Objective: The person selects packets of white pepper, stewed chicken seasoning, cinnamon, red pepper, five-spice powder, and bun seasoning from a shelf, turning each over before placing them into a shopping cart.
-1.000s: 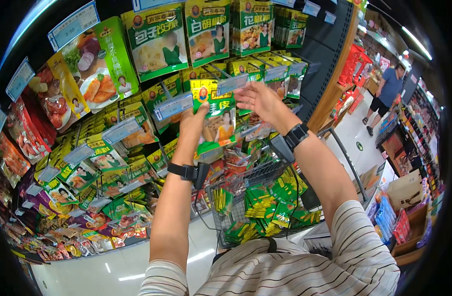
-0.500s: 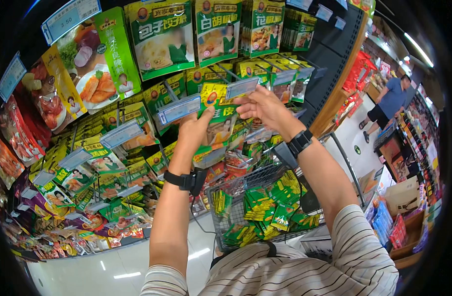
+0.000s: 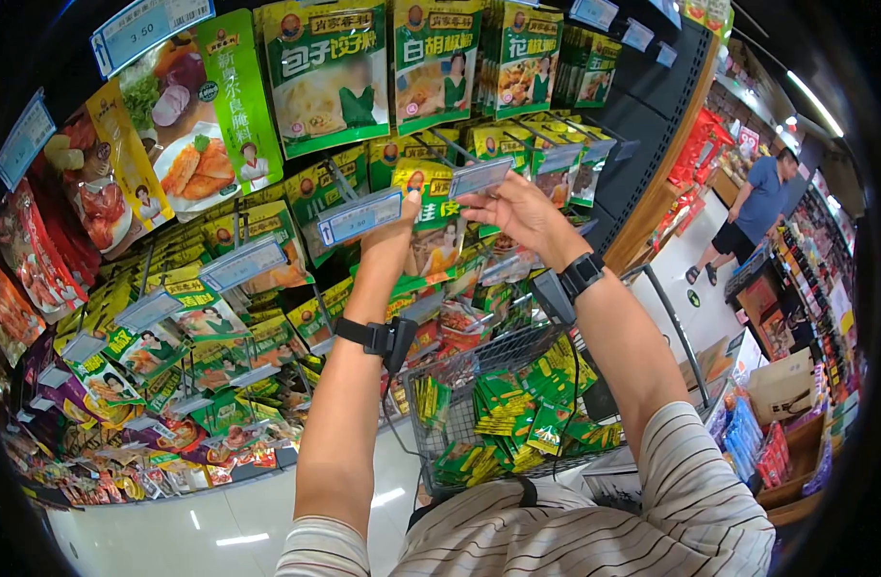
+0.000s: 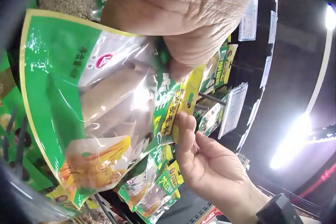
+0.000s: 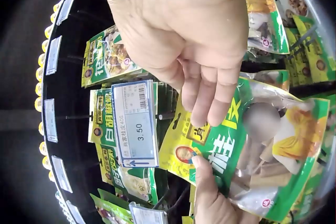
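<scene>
1. The cinnamon-bark packet (image 5: 254,169) was in front of the hanging display, its yellow header close to a metal hook (image 5: 167,116) beside the price tag (image 5: 135,124).
2. The left hand (image 3: 390,240) grasped the packet near its top, thumb pressed across the printed front.
3. The right hand (image 3: 525,213) had bent fingers at the yellow header; whether they pinched it or only touched it could not be told.
4. The step in hand looked like handling the packet's hanging end at the hook; whether it was going on or coming off was unclear.
5. The next move seemed to call for the header hole and hook to be kept in line, with the left hand steadying the packet's weight so the header would not crease.
6. White-pepper packets (image 3: 438,77) hung above; below, a wire shopping cart (image 3: 479,360) held many green-and-yellow packets (image 3: 508,409).
</scene>
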Tool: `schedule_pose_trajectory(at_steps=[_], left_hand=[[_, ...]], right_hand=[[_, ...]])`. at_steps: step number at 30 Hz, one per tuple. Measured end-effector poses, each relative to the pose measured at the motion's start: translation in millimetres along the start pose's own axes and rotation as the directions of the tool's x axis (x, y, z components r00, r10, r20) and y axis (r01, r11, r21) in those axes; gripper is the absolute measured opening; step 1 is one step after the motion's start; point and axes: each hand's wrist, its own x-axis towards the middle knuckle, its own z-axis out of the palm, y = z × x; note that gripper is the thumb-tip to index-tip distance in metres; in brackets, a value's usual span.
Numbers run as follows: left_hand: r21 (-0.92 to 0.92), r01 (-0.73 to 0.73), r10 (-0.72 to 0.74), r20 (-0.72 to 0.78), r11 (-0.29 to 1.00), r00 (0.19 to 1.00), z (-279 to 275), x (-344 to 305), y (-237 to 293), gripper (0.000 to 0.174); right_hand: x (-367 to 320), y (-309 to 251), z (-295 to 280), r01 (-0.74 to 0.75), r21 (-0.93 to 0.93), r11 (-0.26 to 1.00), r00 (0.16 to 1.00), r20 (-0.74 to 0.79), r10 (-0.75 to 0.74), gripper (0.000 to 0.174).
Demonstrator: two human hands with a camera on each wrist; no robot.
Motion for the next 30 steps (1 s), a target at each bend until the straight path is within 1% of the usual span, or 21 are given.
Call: schedule_pose_trajectory(at_steps=[2,3,4,6,8,11,14,15,18,21,24,27,30], left_hand=[[0.039,0.021,-0.022,0.029,0.999,0.999,-2,3,-2,0.079],[0.054,0.024,-0.026,0.038,0.998,0.999,-3,2,-2,0.079],[0.059,0.012,-0.015,0.038,0.998,0.999,-3,-1,-4,0.077],[0.041,-0.005,0.001,0.097,0.999,0.995,-8,-9,2,0.069],[-0.005,-0.012,0.013,0.209,1.000,0.978,-14,-16,7,0.059],[-0.059,-0.274,0.281,0.165,0.960,0.946,-11,-16,1,0.057],[-0.072,-0.248,0.257,0.209,0.966,0.943,-12,-25,6,0.055],[-0.098,-0.226,0.243,0.252,0.969,0.937,-14,-23,6,0.064],[-0.106,-0.310,0.326,0.220,0.945,0.919,-17,-29,28,0.062],[-0.133,-0.272,0.295,0.210,0.953,0.932,-12,-22,34,0.062],[-0.251,-0.299,0.369,0.310,0.921,0.876,-9,-5,31,0.057],[-0.306,-0.300,0.397,0.331,0.903,0.856,-10,-4,37,0.049],[-0.102,-0.271,0.289,0.315,0.957,0.904,-15,-12,56,0.042]], right_hand=[[2,2,-2,-0.003,0.011,1.000,1.000,-0.027,0.003,0.021],[1,0,-1,-0.008,-0.022,1.000,1.000,-0.019,0.008,0.020],[0,-2,-1,-0.013,-0.056,0.998,1.000,-0.013,0.012,0.019],[-3,-8,6,-0.036,-0.131,0.991,0.999,-0.021,0.034,0.017],[-4,-11,13,-0.077,-0.212,0.974,0.996,-0.052,0.068,0.016],[2,-12,11,-0.142,-0.358,0.923,0.989,-0.099,0.113,0.019],[-2,-15,16,-0.125,-0.435,0.892,0.987,-0.142,0.069,0.015],[-2,-15,16,-0.112,-0.421,0.900,0.987,-0.150,0.053,0.014],[4,-11,9,-0.062,-0.444,0.894,0.984,-0.178,-0.020,0.014],[11,-3,4,-0.027,-0.411,0.911,0.990,-0.139,-0.033,0.013],[11,-1,7,-0.017,-0.381,0.925,0.991,-0.131,-0.036,0.017],[9,5,7,-0.019,-0.344,0.939,0.991,-0.127,-0.026,0.017],[7,5,8,-0.008,-0.362,0.932,0.992,-0.119,-0.038,0.017]])
